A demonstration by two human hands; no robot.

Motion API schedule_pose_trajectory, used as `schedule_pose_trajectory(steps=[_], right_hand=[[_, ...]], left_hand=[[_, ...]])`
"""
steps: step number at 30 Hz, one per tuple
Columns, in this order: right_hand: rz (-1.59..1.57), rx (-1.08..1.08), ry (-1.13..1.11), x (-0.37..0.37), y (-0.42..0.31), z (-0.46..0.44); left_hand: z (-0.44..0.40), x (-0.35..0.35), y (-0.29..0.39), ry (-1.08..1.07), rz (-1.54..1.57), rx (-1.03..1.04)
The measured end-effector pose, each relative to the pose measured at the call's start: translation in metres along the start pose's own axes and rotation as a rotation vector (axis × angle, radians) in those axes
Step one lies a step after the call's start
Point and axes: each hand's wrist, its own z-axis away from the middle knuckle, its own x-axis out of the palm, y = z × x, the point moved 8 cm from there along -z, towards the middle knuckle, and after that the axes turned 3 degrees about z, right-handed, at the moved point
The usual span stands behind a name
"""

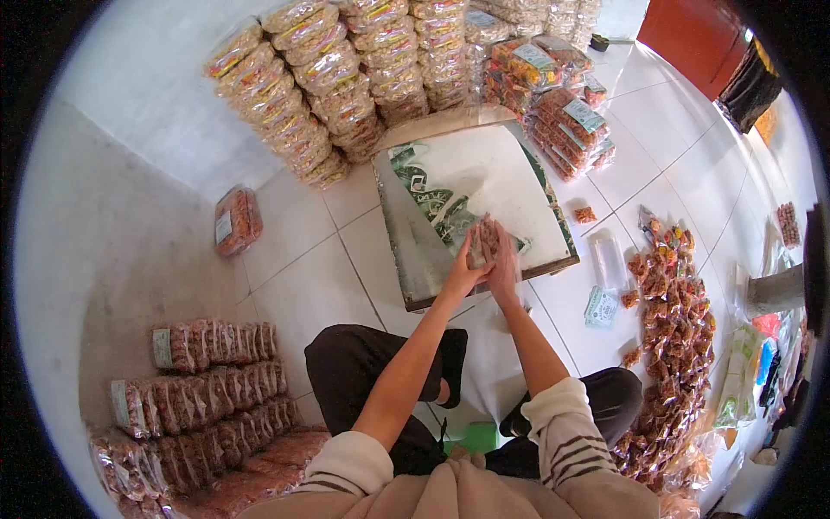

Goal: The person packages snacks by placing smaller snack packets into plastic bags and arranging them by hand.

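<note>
My left hand and my right hand meet over the near part of a low table with a worn white and green top. Between them they hold a small clear packet of brown snack pieces, with one palm on each side of it. The fingers point away from me, and the packet's lower part is hidden by the hands.
Stacked snack packs stand behind the table, with bundled packs at its back right. Brown packets lie in a long heap at right, near labels and a clear container. More rows of packs sit at left.
</note>
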Motion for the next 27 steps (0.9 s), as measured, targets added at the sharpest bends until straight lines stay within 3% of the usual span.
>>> schedule_pose_trajectory(steps=[1,2,4,7,10,11,12,13,15,17,19,20,22,24,27], right_hand=[[-0.266,0.056,0.045,0.0,0.001,-0.001],[-0.269,0.056,0.045,0.002,-0.003,-0.004],[0.714,0.01,0.025,0.003,-0.012,-0.011],[0.659,-0.007,0.054,0.008,-0.014,-0.015],[0.509,-0.031,0.08,-0.009,0.051,-0.031],[0.461,-0.039,0.089,-0.011,0.056,-0.031],[0.709,-0.191,0.053,0.001,0.027,-0.023],[0.956,-0.348,0.017,0.017,0.002,-0.014],[0.987,-0.348,0.012,0.023,-0.012,-0.008],[1.022,-0.341,0.008,0.02,-0.013,-0.004],[1.169,-0.474,-0.031,0.026,-0.019,-0.001],[1.173,-0.476,-0.029,0.025,-0.02,0.004],[0.515,-0.278,0.051,0.024,-0.046,0.01],[0.616,-0.262,0.124,0.011,-0.025,0.012],[0.807,-0.238,0.281,0.002,-0.008,0.009]], left_hand=[[-0.004,-0.007,-0.006,0.001,-0.002,-0.001],[-0.008,-0.012,-0.007,-0.026,-0.164,0.084],[-0.006,-0.017,0.0,-0.052,-0.329,0.171],[-0.003,-0.024,-0.003,-0.127,-0.391,0.156],[-0.009,-0.029,0.003,-0.116,-0.393,0.213],[-0.021,-0.042,0.001,0.037,-0.332,0.068],[-0.028,-0.054,-0.003,0.187,-0.267,-0.075],[-0.041,-0.052,-0.008,0.185,-0.263,-0.074],[-0.056,-0.057,0.011,0.378,-0.234,0.319],[-0.063,-0.056,0.008,0.426,-0.348,0.33],[-0.059,-0.049,0.014,0.472,-0.464,0.343],[-0.055,-0.046,0.016,0.478,-0.455,0.374],[-0.04,-0.04,0.029,0.489,-0.448,0.405],[-0.04,-0.029,0.019,0.265,-0.524,0.153],[-0.042,-0.024,0.013,0.129,-0.455,0.2]])
